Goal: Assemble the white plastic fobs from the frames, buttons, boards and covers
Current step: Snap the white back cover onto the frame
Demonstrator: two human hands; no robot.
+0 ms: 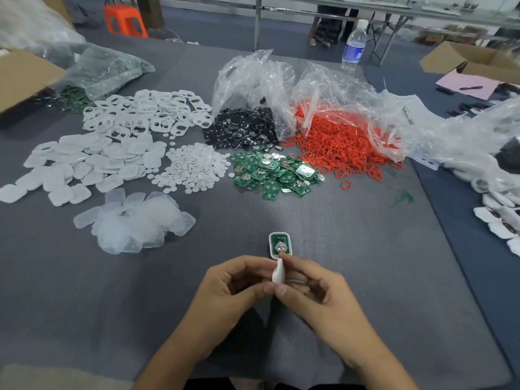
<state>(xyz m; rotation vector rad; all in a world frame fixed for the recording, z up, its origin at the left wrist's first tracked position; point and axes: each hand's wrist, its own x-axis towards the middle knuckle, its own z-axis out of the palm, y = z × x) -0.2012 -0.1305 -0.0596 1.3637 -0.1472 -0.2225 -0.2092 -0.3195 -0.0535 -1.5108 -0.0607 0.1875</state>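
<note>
A half-built fob (279, 245), a white frame with a green board and a coin-cell clip facing up, lies on the grey table just beyond my hands. My left hand (236, 288) and my right hand (312, 288) meet below it, and both pinch a white cover (278, 273) held on edge between the fingertips. Piles of parts lie further back: white frames (149, 112), white covers (81, 164), small white discs (192, 167), clear membranes (135, 223), black buttons (242, 130), green boards (274, 171) and red rings (340, 144).
Crumpled clear bags (270, 83) sit behind the black and red piles. A water bottle (354, 46) stands at the back. Cardboard boxes are at the far left (19, 77) and far right (475, 61). Finished white fobs (498, 220) lie at the right edge.
</note>
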